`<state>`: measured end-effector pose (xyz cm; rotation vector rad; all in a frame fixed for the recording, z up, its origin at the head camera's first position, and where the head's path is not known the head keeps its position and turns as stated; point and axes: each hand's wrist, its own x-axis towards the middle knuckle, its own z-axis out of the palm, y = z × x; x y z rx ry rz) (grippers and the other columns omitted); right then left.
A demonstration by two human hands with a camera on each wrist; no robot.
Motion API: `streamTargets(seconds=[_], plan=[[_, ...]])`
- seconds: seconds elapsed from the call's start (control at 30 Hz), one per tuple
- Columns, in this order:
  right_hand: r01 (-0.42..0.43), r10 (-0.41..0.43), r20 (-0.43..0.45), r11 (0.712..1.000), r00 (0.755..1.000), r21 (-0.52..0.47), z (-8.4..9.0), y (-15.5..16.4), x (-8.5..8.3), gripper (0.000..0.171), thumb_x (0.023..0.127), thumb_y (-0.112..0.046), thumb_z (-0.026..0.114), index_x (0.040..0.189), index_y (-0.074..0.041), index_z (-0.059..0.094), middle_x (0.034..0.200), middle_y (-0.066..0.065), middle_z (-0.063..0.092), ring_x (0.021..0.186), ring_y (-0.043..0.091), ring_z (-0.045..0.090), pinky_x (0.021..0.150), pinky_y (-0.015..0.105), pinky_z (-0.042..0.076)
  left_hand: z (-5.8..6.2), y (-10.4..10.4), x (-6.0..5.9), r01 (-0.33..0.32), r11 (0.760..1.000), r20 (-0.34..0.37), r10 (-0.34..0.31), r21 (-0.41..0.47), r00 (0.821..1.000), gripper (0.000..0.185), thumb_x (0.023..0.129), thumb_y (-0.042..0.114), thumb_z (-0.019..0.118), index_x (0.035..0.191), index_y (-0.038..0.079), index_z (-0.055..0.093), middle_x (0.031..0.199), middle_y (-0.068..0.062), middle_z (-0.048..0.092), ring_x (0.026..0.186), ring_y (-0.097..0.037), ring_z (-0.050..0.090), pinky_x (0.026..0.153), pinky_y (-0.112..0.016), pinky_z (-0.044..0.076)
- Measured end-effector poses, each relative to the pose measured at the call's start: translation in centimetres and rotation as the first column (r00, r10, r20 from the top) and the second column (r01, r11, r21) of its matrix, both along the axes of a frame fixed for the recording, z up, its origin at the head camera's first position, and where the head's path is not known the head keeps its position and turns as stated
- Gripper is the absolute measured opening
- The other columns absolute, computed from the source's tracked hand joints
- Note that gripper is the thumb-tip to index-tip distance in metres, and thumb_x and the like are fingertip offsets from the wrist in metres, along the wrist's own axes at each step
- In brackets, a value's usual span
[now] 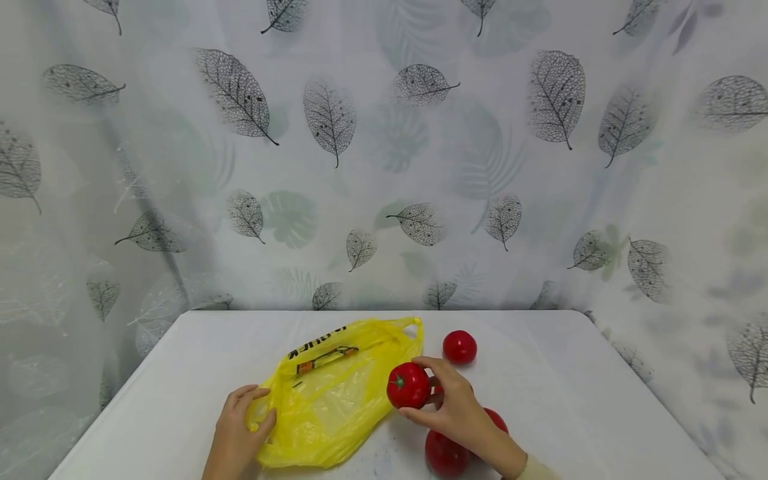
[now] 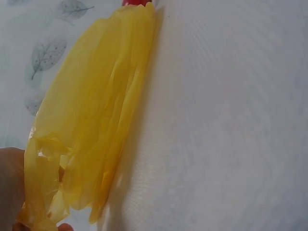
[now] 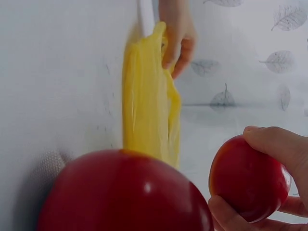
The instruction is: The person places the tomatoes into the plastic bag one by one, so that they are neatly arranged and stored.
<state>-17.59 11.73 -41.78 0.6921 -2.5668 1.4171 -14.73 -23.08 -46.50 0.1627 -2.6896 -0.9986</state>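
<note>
A yellow plastic bag (image 1: 327, 397) lies flat on the white table (image 1: 576, 393). My left hand (image 1: 240, 427) pinches the bag's near left edge between thumb and fingers; that bag (image 2: 91, 125) fills the left wrist view. My right hand (image 1: 450, 407) grips a red tomato (image 1: 409, 385) just right of the bag, lifted off the table. The right wrist view shows this held tomato (image 3: 248, 178) with the bag (image 3: 147, 101) and my left hand (image 3: 177, 33) beyond it. Another tomato (image 1: 459, 347) sits farther back. Two more tomatoes (image 1: 445, 455) lie under my right wrist, partly hidden.
A leaf-patterned curtain (image 1: 384, 153) hangs behind and around the table. The table's near edge is out of frame. A large tomato (image 3: 125, 192) sits close to the right wrist camera.
</note>
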Motion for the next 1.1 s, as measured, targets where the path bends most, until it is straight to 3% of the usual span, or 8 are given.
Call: streamTargets(seconds=[0.2,0.5,0.8,1.1], plan=[[-0.050,0.050,0.027,0.999,0.998,-0.011,0.1,-0.7,0.0,0.068,0.074,-0.031,0.085,0.131,-0.014,0.051,0.124,0.004,0.057,0.096,0.018,0.063,0.070,0.023,0.059,0.1,0.0,-0.1,-0.002,1.000,0.004,0.002,0.009,1.000,0.040,0.086,0.013,0.070,0.121,-0.004,0.060,0.132,-0.024,0.045,0.123,-0.043,0.046,0.103,-0.060,0.041],[-0.060,0.062,0.039,0.998,0.997,-0.033,0.0,-1.5,0.1,0.067,0.076,-0.031,0.084,0.131,-0.013,0.050,0.124,0.009,0.057,0.099,0.023,0.063,0.071,0.026,0.060,-0.1,0.3,-0.1,0.015,1.000,-0.067,-0.015,-0.002,0.998,0.037,0.085,0.010,0.071,0.118,-0.004,0.062,0.130,-0.023,0.047,0.120,-0.043,0.048,0.098,-0.059,0.045],[-0.109,0.113,0.058,0.991,0.992,-0.072,-0.3,-2.8,0.3,0.066,0.078,-0.032,0.082,0.132,-0.015,0.049,0.126,0.009,0.056,0.100,0.021,0.063,0.073,0.026,0.059,0.0,0.2,0.0,0.012,1.000,-0.029,-0.012,-0.002,1.000,0.040,0.087,0.012,0.070,0.122,-0.004,0.059,0.131,-0.024,0.046,0.122,-0.044,0.047,0.100,-0.060,0.043],[-0.157,0.160,0.027,0.982,0.987,-0.103,-0.5,-4.2,0.4,0.065,0.080,-0.031,0.081,0.134,-0.017,0.048,0.127,0.008,0.056,0.103,0.021,0.064,0.074,0.025,0.059,-0.1,0.0,0.2,0.003,1.000,-0.048,-0.003,-0.008,0.999,0.040,0.085,0.011,0.071,0.121,-0.005,0.060,0.130,-0.024,0.047,0.122,-0.043,0.048,0.099,-0.059,0.044]])
